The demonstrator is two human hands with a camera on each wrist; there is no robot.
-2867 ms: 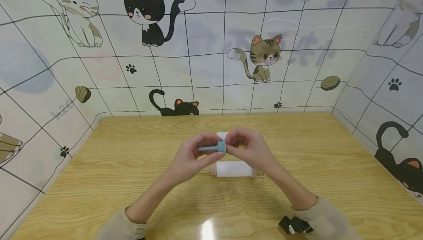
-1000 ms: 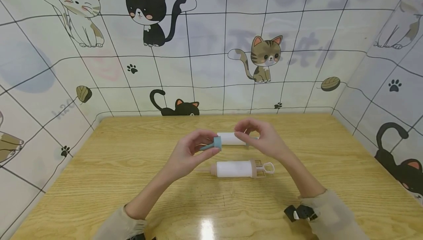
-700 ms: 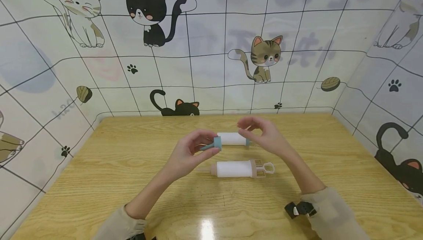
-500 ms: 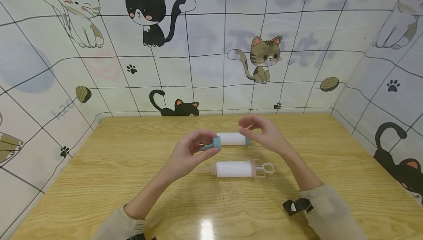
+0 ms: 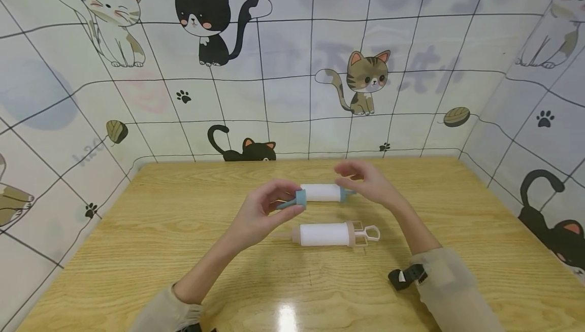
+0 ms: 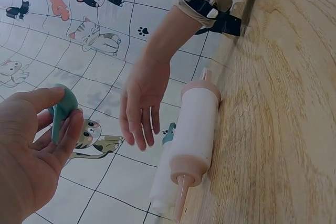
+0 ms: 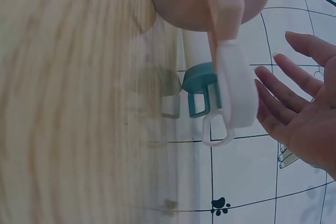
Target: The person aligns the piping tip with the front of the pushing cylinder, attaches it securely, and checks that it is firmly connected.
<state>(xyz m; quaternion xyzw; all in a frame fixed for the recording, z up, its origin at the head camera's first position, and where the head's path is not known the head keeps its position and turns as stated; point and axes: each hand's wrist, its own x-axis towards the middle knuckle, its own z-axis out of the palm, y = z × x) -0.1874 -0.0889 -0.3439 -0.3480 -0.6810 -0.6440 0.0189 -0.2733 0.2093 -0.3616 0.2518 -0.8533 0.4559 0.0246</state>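
Note:
My left hand pinches a teal nozzle cap above the table, its thin spout pointing back toward the palm. In the left wrist view the nozzle cap sits between thumb and fingers. My right hand hovers by the far bottle, fingers loosely bent and holding nothing; the right wrist view shows this right hand with spread fingers. The far white squeeze bottle lies on its side with a teal end piece on the right. A second white bottle lies nearer, with beige ends, a spout left and a pull ring right.
Both bottles lie on a wooden table. A cat-print sheet stands at the back and sides. A black wrist strap is on the right sleeve.
My right hand has left the nozzle cap and moved right, above the far bottle's right end, then shifted slightly more. My left hand keeps the cap, its spout now tilted slightly downward.

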